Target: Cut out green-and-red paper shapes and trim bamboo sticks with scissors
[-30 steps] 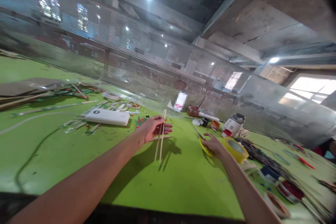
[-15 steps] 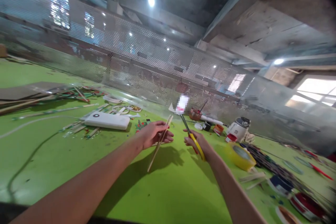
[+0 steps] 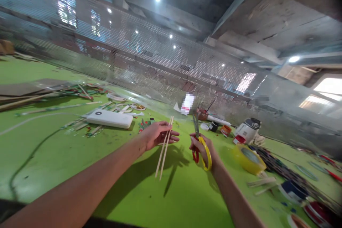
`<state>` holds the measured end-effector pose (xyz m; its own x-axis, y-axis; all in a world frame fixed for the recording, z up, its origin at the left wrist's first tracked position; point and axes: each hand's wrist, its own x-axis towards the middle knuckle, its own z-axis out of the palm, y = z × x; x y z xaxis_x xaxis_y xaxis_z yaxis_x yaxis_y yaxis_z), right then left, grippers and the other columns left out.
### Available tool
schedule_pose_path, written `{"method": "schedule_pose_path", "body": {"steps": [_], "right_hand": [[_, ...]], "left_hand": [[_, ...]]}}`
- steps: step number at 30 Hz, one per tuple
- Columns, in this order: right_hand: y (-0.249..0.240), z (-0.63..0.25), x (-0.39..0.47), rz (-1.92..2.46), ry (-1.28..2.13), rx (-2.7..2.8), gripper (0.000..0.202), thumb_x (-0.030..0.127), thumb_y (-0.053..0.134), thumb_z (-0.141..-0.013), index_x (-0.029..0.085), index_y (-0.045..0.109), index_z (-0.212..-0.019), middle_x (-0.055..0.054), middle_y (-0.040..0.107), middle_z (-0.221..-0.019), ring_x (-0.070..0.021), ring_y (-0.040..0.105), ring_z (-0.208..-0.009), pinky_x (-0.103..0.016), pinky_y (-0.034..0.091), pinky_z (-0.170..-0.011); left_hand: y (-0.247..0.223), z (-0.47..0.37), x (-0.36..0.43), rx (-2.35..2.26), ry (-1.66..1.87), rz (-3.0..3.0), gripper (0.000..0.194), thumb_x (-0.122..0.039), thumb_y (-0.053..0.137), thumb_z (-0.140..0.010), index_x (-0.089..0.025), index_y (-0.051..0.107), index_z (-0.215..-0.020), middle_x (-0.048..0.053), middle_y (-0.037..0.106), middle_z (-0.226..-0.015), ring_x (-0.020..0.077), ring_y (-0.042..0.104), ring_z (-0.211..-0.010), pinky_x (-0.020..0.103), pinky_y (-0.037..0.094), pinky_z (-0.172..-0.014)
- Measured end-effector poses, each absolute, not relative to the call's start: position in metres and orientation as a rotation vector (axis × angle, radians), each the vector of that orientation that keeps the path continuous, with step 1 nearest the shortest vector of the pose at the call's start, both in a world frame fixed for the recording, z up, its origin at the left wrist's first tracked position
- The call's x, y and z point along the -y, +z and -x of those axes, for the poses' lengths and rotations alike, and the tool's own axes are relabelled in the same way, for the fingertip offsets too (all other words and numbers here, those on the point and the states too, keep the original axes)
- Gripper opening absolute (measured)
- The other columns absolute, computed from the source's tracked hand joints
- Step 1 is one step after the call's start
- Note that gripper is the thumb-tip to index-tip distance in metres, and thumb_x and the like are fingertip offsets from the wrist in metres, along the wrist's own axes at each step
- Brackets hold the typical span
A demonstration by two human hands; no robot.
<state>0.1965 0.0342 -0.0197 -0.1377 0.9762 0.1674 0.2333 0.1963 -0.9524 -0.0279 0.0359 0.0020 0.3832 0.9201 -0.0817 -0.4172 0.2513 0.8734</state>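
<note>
Two thin wooden sticks (image 3: 164, 153) are pinched by my left hand (image 3: 157, 136), side by side and tilted, above the green tabletop (image 3: 187, 199). Their upper ends show just past my fingers, and their lower ends hang free. In my right hand (image 3: 205, 146) is a pair of scissors (image 3: 204, 154) with one yellow and one red handle. Its blades point up and away, slightly apart, with nothing between them. The scissors and the sticks do not touch.
On the left lie a white power bank (image 3: 109, 119) with a cable and several wrapped sticks. Yellow tape (image 3: 249, 158), small paint jars (image 3: 226, 130), a white container (image 3: 248, 130) and dark rods (image 3: 278, 165) are on the right. Behind stands a perforated screen (image 3: 160, 64).
The two sticks, earlier nearly overlapping, now show a gap between them. My right hand has turned the scissors more upright, and their handles have spread apart.
</note>
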Motion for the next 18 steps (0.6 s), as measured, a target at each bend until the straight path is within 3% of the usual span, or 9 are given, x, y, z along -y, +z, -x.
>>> {"method": "schedule_pose_path", "body": {"steps": [5, 10, 15, 18], "right_hand": [[-0.021, -0.194, -0.033, 1.287, 0.782, 1.637, 0.047, 0.053, 0.059, -0.074, 0.012, 0.058, -0.097, 0.001, 0.055, -0.057, -0.0141, 0.052, -0.05, -0.025, 0.041, -0.049], [-0.023, -0.212, -0.046, 1.799, 0.22, 1.876, 0.037, 0.043, 0.057, -0.077, 0.018, 0.062, -0.105, -0.007, 0.067, -0.08, -0.0205, 0.06, -0.071, -0.028, 0.041, -0.061], [-0.03, -0.229, -0.051, 2.042, 0.143, 1.984, 0.035, 0.03, 0.058, -0.074, 0.018, 0.065, -0.106, -0.014, 0.068, -0.095, -0.0274, 0.062, -0.085, -0.032, 0.041, -0.067], [-0.024, -0.226, -0.047, 2.05, 0.043, 1.992, 0.039, 0.033, 0.059, -0.074, 0.016, 0.064, -0.109, -0.017, 0.066, -0.1, -0.0318, 0.056, -0.098, -0.035, 0.04, -0.073]], "left_hand": [[0.003, 0.025, -0.036, -0.724, 1.015, -0.859, 0.012, -0.013, 0.057, -0.081, -0.014, 0.046, -0.087, 0.015, 0.07, -0.084, 0.0243, 0.069, -0.075, 0.034, 0.056, -0.069], [0.003, 0.025, -0.036, -0.75, 1.02, -0.863, 0.007, -0.013, 0.054, -0.083, -0.013, 0.048, -0.086, 0.017, 0.07, -0.085, 0.0252, 0.069, -0.076, 0.033, 0.056, -0.068], [0.002, 0.023, -0.033, -0.727, 1.02, -0.891, 0.009, -0.013, 0.054, -0.082, -0.012, 0.048, -0.089, 0.016, 0.07, -0.084, 0.0256, 0.068, -0.078, 0.034, 0.055, -0.07], [0.002, 0.022, -0.033, -0.711, 1.02, -0.895, 0.009, -0.012, 0.054, -0.082, -0.013, 0.047, -0.088, 0.018, 0.07, -0.086, 0.0258, 0.068, -0.079, 0.035, 0.054, -0.072]]}}
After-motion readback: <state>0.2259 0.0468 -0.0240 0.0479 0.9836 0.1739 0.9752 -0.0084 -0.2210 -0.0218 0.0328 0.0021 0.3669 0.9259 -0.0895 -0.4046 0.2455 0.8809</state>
